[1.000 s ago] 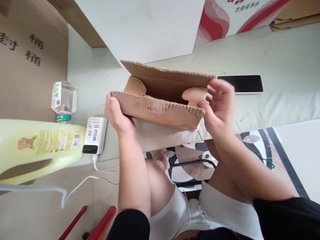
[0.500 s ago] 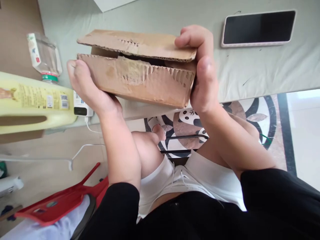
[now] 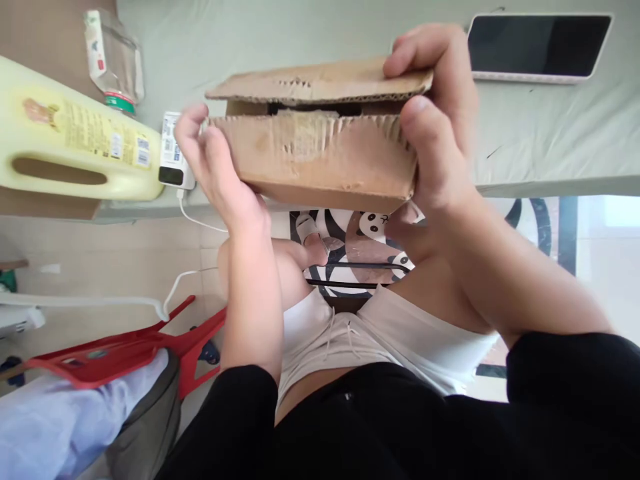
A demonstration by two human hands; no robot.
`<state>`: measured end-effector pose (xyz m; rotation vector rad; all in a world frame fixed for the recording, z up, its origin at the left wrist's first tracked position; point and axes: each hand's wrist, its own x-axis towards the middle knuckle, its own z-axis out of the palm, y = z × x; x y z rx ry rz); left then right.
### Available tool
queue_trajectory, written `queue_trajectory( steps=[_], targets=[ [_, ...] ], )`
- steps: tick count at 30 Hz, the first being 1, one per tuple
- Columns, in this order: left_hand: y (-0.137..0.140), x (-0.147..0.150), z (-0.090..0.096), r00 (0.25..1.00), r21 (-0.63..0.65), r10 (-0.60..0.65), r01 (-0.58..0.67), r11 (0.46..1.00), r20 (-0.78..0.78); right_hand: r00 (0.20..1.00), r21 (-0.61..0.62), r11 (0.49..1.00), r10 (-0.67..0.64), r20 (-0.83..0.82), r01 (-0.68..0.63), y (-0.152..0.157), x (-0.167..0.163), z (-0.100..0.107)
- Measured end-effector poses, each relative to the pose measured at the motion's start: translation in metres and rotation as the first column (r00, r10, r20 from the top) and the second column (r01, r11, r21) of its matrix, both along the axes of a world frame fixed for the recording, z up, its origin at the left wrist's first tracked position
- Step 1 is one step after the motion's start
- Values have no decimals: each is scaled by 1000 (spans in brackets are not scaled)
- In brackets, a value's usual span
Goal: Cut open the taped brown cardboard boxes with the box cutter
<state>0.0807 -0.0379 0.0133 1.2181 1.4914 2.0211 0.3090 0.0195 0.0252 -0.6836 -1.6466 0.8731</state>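
- The right hand (image 3: 445, 127) grips the right end of a cardboard box (image 3: 345, 160), fingers curled over the top flap (image 3: 345, 77) and thumb pressed near the upper edge of the front panel.
- The left hand (image 3: 220, 167) holds the box's left end, with the thumb along the front corner; part of the grip is hidden behind the cardboard.
- The box is held up between both hands, in front of the person and over the near edge of the table (image 3: 525, 147). Its flap sits partly lowered, leaving a dark gap above the front panel; what lies inside cannot be made out.
- A rough, torn patch (image 3: 305, 137) marks the middle of the front panel, beneath its ragged upper edge.
- Just beyond the right hand, a dark-screened phone (image 3: 540, 45) lies face up on the pale green covering.
- Near the left hand is a white power bank (image 3: 173, 143), a white cable (image 3: 193, 217) running from its end past the table edge.
- Next to it, a yellow jug (image 3: 75, 140) lies with its handle toward the person.
- Behind the jug is a clear bottle (image 3: 120, 57) with a green cap.
- Lower left, pale blue cloth (image 3: 75, 420) lies by a red chair (image 3: 100, 363).
- Below the box, the floor (image 3: 360, 247) shows a panda pattern.
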Motion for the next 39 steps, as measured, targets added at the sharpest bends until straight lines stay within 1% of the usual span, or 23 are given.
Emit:
queue_trajectory(
  steps=[2,3,5,7,10,13,19,24,27,30,32,35,39],
  targets=[
    [-12,-2,-6,999,-4,38,-37,999,28,997,126,992,37,-63,-29,-3,-4,0],
    [-16,-4,-9,998,-16,44,-44,999,41,996,146,989,35,-88,-22,-5,-6,-1],
    [-17,-8,-14,998,-24,38,-37,999,41,995,95,995,7,-95,3,-8,-5,-6],
    [-14,-10,-17,999,-17,40,-40,999,9,997,44,999,-13,-73,16,-9,0,-13],
    [-7,-7,-21,996,-24,59,-60,998,-67,1000,-23,1000,-4,-9,4,-5,11,-25],
    [-6,-5,-24,992,-46,47,-52,998,-117,1000,-71,997,16,-2,-16,1,16,-34],
    [-9,-13,-25,983,-149,25,-53,987,-183,990,-75,997,-11,-143,0,7,5,-36],
    [-7,-11,-25,990,-177,36,-60,982,-138,996,-96,995,-23,-89,15,12,5,-36],
    [-7,-8,-24,992,-171,50,-70,983,-118,998,-80,997,5,-68,-10,13,8,-37],
    [-7,-7,-25,988,-154,44,-67,986,-146,998,-52,998,17,-66,-21,13,10,-42],
    [-7,-5,-26,985,-132,61,-83,988,-163,996,-36,999,27,-82,-30,13,11,-45],
    [-7,-2,-28,987,-93,87,-101,991,-137,994,-41,998,48,-93,-52,12,13,-48],
    [-7,-1,-30,992,-80,72,-81,993,-108,994,-40,997,66,-87,-70,7,16,-46]
  ],
)
